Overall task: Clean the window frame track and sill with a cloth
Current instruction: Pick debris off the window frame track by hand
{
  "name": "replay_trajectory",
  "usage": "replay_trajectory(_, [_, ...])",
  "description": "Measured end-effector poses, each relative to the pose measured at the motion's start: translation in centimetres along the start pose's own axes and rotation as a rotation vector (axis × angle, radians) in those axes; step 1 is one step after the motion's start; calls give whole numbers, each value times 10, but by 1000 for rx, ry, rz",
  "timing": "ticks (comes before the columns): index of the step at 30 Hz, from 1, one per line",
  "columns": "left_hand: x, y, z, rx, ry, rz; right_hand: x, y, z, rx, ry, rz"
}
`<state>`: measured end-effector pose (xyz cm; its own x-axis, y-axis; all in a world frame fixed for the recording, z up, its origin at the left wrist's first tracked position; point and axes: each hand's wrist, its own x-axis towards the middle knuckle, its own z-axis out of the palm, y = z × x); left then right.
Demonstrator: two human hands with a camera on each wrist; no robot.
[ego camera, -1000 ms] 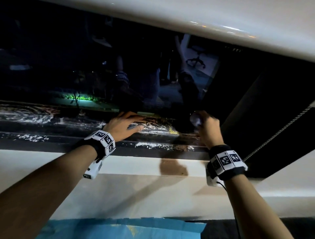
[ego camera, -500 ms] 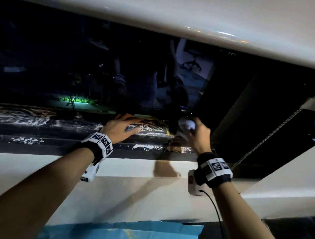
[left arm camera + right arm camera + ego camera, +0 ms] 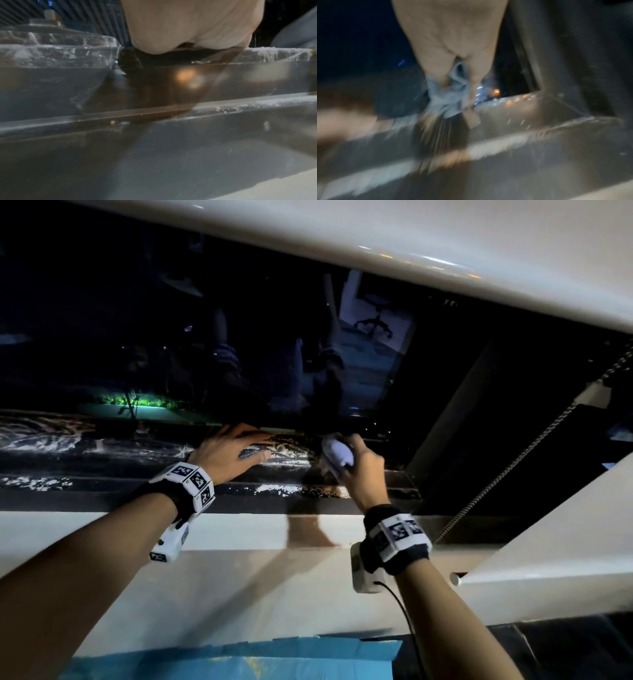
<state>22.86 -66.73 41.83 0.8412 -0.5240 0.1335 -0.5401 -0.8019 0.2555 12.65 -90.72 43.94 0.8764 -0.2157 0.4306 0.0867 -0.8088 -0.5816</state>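
A dark window track (image 3: 102,463) runs left to right, streaked with white dust and brown grime. My right hand (image 3: 356,470) grips a bunched pale cloth (image 3: 337,455) and holds it on the track near its right end. In the blurred right wrist view the cloth (image 3: 447,94) hangs from the curled fingers down to the track (image 3: 513,108). My left hand (image 3: 233,451) lies flat on the track just left of the cloth, fingers straight. In the left wrist view the heel of that hand (image 3: 188,27) rests on the dusty rail (image 3: 51,54).
The white sill (image 3: 102,529) lies below the track. Dark glass (image 3: 171,320) stands behind it, with a dark side frame (image 3: 445,412) at the right. A bead chain (image 3: 513,460) slants down at the right. A blue sheet (image 3: 239,662) lies at the bottom.
My right hand has carried the cloth leftward along the track, away from the right corner and closer to the left hand. The left hand has stayed flat in place.
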Motion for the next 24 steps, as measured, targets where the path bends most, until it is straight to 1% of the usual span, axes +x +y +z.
replay_trajectory(1, [0,0,0,-8,4,-1,2,3,-10,32,28,-7])
replay_trajectory(3, [-1,-2,1,-36,12,-2,9,16,-30,-17,75,11])
replay_trajectory(4, [-1,-3,1,-42,14,0,11,23,-39,-110,56,39])
replay_trajectory(6, [-2,-2,1,-43,18,6,10,33,-46,-370,-63,108])
replay_trajectory(7, [-2,-1,1,-42,22,7,8,37,-45,-453,-111,118])
replay_trajectory(8, [-2,0,1,-42,28,7,4,38,-43,-481,-130,108])
replay_trajectory(13, [-2,4,0,-25,36,-3,-10,24,-14,-402,-63,-38])
replay_trajectory(16, [-1,3,0,-17,41,0,-13,13,-4,-308,-73,-107])
replay_trajectory(18, [0,2,0,-5,39,6,-11,13,-15,-99,-107,-98])
replay_trajectory(19, [-1,2,0,-3,33,7,-8,14,-25,11,-108,-54])
replay_trajectory(20, [-1,2,0,-1,28,6,-5,18,-37,56,-92,-14])
replay_trajectory(22, [-2,2,0,3,24,3,1,31,-58,17,-42,25])
replay_trajectory(24, [-2,3,0,12,26,1,3,44,-64,-142,-56,5])
